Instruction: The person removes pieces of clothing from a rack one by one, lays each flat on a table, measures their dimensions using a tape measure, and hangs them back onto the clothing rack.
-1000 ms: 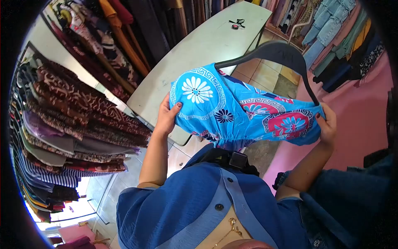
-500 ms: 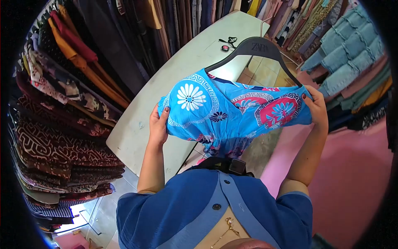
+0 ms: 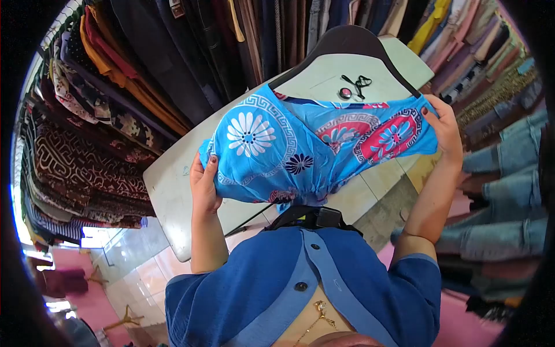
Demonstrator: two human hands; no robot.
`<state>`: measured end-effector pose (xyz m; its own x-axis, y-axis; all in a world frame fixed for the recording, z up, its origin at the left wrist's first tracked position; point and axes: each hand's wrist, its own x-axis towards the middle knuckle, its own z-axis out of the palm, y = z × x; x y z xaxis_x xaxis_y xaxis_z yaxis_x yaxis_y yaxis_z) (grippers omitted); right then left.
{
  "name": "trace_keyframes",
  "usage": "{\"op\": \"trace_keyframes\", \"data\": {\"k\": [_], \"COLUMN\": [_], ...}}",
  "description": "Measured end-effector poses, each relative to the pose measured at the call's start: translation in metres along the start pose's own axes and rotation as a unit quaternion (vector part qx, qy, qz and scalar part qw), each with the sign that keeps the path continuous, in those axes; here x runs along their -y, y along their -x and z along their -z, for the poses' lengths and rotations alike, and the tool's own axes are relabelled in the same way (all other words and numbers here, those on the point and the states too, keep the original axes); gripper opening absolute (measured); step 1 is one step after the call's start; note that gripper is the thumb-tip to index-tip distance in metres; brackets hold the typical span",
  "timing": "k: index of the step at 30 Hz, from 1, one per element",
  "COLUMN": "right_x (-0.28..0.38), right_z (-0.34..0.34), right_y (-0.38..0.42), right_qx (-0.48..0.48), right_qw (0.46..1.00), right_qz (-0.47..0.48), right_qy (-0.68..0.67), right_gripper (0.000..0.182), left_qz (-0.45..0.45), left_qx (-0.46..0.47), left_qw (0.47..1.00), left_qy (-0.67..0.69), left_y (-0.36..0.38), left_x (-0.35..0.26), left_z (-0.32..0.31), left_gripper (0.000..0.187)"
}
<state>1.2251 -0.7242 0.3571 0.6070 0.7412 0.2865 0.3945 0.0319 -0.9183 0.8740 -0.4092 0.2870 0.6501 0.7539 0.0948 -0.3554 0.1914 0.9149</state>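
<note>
A bright blue dress (image 3: 309, 147) with white, navy and pink flower motifs hangs on a broad black hanger (image 3: 354, 41), stretched out in front of my chest. My left hand (image 3: 205, 182) pinches its left side, thumb on top of the cloth. At the right shoulder, near the hanger's end, my right hand (image 3: 444, 127) grips the fabric, thumb also on top. The lower part of the dress drops out of sight toward my waist. Whether anything holds the hanger's hook cannot be seen.
Behind the dress stands a white table (image 3: 173, 173) with a small round item (image 3: 345, 93) and a black strap (image 3: 362, 85) on it. Racks of dark patterned clothes (image 3: 87, 162) line the left; denim garments (image 3: 509, 202) hang at the right. Tiled floor (image 3: 144, 283) shows below left.
The view has turned toward the right, and the table now lies more directly behind the dress. Both hands keep their hold, with the dress and hanger slightly higher and further left in view.
</note>
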Motion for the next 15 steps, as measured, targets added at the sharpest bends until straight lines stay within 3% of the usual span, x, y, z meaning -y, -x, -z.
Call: {"op": "trace_keyframes", "data": {"k": [3,7,8,9,11,15], "right_x": [0.022,-0.016,-0.029,-0.032,-0.079,-0.144], "right_z": [0.005,0.015,0.01,-0.024,-0.04,-0.091], "right_y": [-0.04,-0.119,-0.143,-0.113,-0.157,-0.205], "right_qx": [0.041,0.102,0.116,0.118,0.111,0.084], "right_qw": [0.999,0.994,0.991,0.99,0.977,0.949], "right_qz": [0.02,0.039,0.06,0.045,0.076,0.075], "right_qy": [0.028,0.008,0.035,0.066,0.163,0.295], "right_gripper": [0.023,0.021,0.021,0.021,0.02,0.018], "left_qz": [-0.007,-0.043,-0.051,-0.019,0.026,0.033], "left_qx": [-0.023,-0.092,-0.11,-0.109,-0.128,-0.165], "left_qw": [1.0,0.993,0.99,0.991,0.979,0.958], "left_qy": [-0.009,-0.057,-0.074,-0.074,-0.154,-0.234], "left_y": [0.004,-0.024,-0.038,-0.015,-0.043,-0.098], "left_x": [-0.019,-0.002,0.008,0.002,0.021,0.075], "left_z": [-0.009,-0.035,-0.031,0.004,0.01,0.045], "left_gripper": [0.033,0.032,0.029,0.029,0.024,0.015]}}
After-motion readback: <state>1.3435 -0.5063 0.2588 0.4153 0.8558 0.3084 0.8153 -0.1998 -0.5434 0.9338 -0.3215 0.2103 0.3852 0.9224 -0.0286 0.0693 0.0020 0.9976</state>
